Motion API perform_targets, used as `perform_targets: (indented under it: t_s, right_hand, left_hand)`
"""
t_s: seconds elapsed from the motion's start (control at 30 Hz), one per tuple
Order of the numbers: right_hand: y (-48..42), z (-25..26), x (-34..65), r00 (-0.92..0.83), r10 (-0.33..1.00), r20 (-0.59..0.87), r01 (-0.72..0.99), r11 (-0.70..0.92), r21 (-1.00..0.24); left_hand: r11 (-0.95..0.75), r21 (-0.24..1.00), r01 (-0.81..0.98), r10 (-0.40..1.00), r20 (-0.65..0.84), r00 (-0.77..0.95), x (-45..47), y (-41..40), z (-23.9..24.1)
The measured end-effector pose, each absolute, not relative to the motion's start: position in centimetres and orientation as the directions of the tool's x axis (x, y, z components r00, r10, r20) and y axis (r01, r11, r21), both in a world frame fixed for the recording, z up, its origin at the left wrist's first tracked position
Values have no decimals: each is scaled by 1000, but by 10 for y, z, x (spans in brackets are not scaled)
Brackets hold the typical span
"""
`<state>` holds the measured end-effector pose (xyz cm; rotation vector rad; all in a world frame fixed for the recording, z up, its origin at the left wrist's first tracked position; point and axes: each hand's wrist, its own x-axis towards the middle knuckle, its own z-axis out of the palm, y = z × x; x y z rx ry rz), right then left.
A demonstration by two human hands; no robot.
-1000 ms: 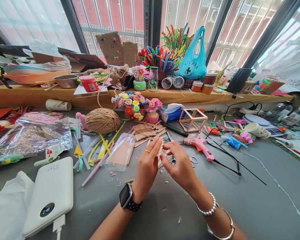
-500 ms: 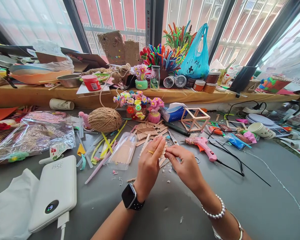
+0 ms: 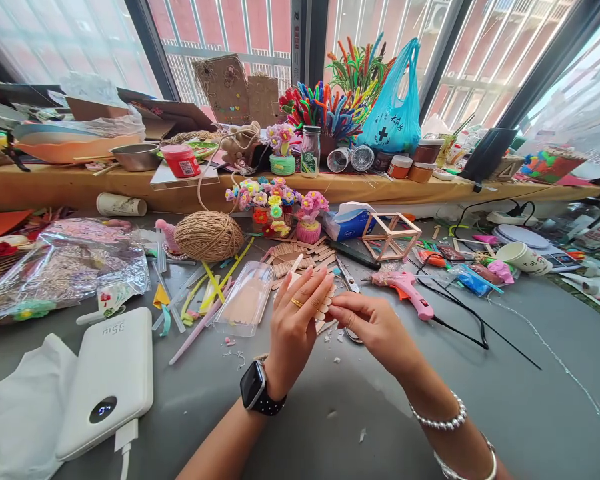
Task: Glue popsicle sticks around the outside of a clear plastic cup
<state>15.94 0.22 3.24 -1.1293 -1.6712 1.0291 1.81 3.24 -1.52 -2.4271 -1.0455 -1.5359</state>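
My left hand (image 3: 300, 320), with a ring and a watch, is closed over a row of wooden craft sticks (image 3: 325, 305) laid side by side. Their rounded ends show along its right edge, and one longer stick (image 3: 297, 263) pokes out past the fingers; the rest is hidden under the palm. My right hand (image 3: 375, 330) pinches at the right edge of the same row, thumb against index finger. Scissors (image 3: 349, 280) lie just behind the right fingers. Beyond both hands is a pile of loose craft sticks (image 3: 293, 257).
A pink glue gun (image 3: 410, 293) with a black cord lies to the right, behind it a wooden cube frame (image 3: 391, 237). Left are a clear plastic box (image 3: 245, 300), a twine ball (image 3: 209, 237) and a white power bank (image 3: 110, 387). A cluttered ledge (image 3: 180, 190) runs along the back.
Both hands stay together on the craft sticks with small shifts. My right wrist has moved slightly right and down, and the left fingers are a little more spread.
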Motion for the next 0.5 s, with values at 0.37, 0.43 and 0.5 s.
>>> perform_targets:
  t_s: [0.37, 0.43, 0.5]
  right_hand:
    - [1, 21, 150, -134, 973, 188, 195, 212, -958]
    - [2, 19, 149, -114, 974, 198, 181, 216, -959]
    - [3, 18, 149, -126, 974, 190, 158, 209, -965]
  left_hand:
    - [-778, 267, 568, 471, 846, 248, 19, 30, -19]
    - [-780, 285, 557, 479, 845, 238, 20, 30, -19]
    - [-782, 320, 534, 495, 840, 223, 22, 30, -20]
